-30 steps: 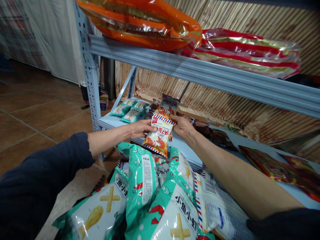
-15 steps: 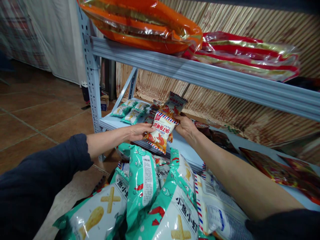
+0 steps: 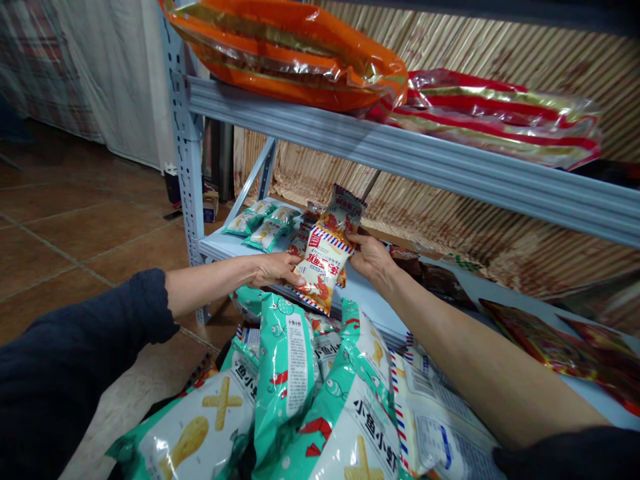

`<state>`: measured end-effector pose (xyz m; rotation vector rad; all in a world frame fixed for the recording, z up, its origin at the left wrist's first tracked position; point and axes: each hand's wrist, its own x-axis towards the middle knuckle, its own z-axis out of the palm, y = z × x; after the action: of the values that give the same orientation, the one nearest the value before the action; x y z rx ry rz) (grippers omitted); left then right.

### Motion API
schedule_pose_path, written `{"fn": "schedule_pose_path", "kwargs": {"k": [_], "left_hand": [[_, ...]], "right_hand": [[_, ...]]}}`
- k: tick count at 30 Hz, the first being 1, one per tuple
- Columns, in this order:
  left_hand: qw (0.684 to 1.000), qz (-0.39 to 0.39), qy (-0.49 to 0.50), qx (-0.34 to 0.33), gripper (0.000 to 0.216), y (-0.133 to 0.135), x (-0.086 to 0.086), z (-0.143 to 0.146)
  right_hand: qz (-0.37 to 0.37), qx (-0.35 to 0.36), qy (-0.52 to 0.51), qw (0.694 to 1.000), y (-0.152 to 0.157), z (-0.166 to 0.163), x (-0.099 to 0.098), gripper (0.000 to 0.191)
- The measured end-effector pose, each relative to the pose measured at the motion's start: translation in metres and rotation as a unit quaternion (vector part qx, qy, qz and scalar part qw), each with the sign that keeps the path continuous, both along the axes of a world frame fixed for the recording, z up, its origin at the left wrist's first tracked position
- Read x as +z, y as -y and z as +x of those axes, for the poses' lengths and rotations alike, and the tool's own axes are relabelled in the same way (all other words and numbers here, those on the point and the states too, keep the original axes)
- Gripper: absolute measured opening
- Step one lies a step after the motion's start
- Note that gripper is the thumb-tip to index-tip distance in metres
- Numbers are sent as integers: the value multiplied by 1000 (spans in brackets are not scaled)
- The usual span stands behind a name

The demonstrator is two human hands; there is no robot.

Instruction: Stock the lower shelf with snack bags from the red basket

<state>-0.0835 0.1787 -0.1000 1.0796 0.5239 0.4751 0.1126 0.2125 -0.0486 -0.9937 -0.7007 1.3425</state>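
My left hand (image 3: 276, 269) is closed on the left edge of a white snack bag (image 3: 323, 267) with a red-and-blue striped border and orange shrimp pictures, its thumb on the front. Just behind it stands another snack bag (image 3: 343, 212) of similar print, in shade. My right hand (image 3: 371, 259) grips at the right side where the two bags overlap; its fingertips are partly hidden. Both bags are held over the lower shelf (image 3: 373, 293). Left of them, several small green-and-white snack bags (image 3: 267, 233) lie in rows, with darker red bags (image 3: 300, 240) beside them.
Below my arms is a heap of large green-and-white snack bags (image 3: 287, 360) and striped bags (image 3: 440, 407). An upper shelf beam (image 3: 400, 157) crosses above my hands, bearing an orange package (image 3: 295, 57) and a red one (image 3: 500, 117). A metal post (image 3: 187, 180) stands left. Flat red packets (image 3: 537, 337) lie right.
The front bag has tilted and dropped slightly, and my left thumb lies further over its face. The rear bag has shifted a little left. Both hands keep hold.
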Motion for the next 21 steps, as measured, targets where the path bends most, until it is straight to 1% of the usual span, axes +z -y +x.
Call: {"fn": "schedule_pose_path", "kwargs": {"k": [4,7,9,11,14,16,18,21], "left_hand": [[1000,8,5,10,39,0,-8,2],[999,7,32,-13,38,2,-13,3],[999,8,31,-16,40,4,-11,3],[1000,14,11,-4,42,6,-5,3],[999,15,-20,35,37,8,9,2],[996,17,-39,83,33,6,15,3],[989,35,-68,129,33,2,15,5],[981,63,-99,156,32,-5,7,9]], "right_hand": [[-6,-15,2,1000,-2,-1,-4,22],[-11,0,11,1000,-2,-1,-6,21],[-21,15,18,1000,-1,0,-7,21],[-34,23,20,999,-1,0,-7,21],[-36,20,22,999,0,0,-9,23],[-23,16,22,999,1,-1,-10,23],[-14,24,21,999,2,-2,-12,24],[-18,40,20,999,3,-3,-13,24]]}}
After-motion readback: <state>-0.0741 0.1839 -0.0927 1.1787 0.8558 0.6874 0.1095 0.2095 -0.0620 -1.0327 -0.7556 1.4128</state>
